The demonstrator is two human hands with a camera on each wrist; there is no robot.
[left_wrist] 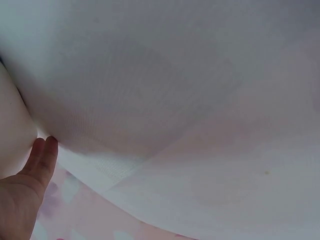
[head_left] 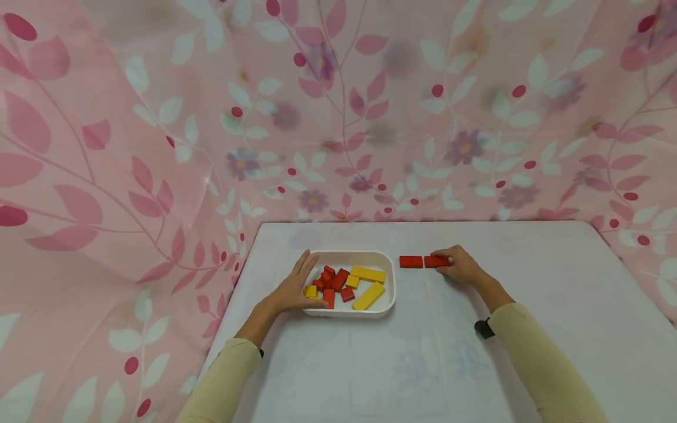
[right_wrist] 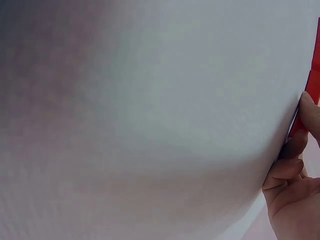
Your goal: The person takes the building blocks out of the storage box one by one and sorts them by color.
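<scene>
Two hands on a white bench (head_left: 529,282) with a pink flowery curtain (head_left: 158,117) hung all round it. The right hand (head_left: 461,265) has its fingers curled round a red block (head_left: 435,261) lying flat on the bench, pinching it at its right end. The right wrist view shows the same thing from below — fingertips (right_wrist: 309,112) pressed on the red edge. A second red block (head_left: 411,262) lies just beside the first one, end to end on its left, a tiny gap between them as far as I can tell.

The left hand (head_left: 294,289) rests against the left rim of a white tray (head_left: 389,276), fingers straight and close together, thumb lying over the near left corner — not gripping anything. In the left wrist view you only get a couple of fingertips (left_wrist: 44,157) against the tray wall.

The tray sits near the middle of the bench, just left of the two blocks, and holds a jumble of small red pieces (head_left: 332,282) plus a few yellow ones (head_left: 368,274).
</scene>
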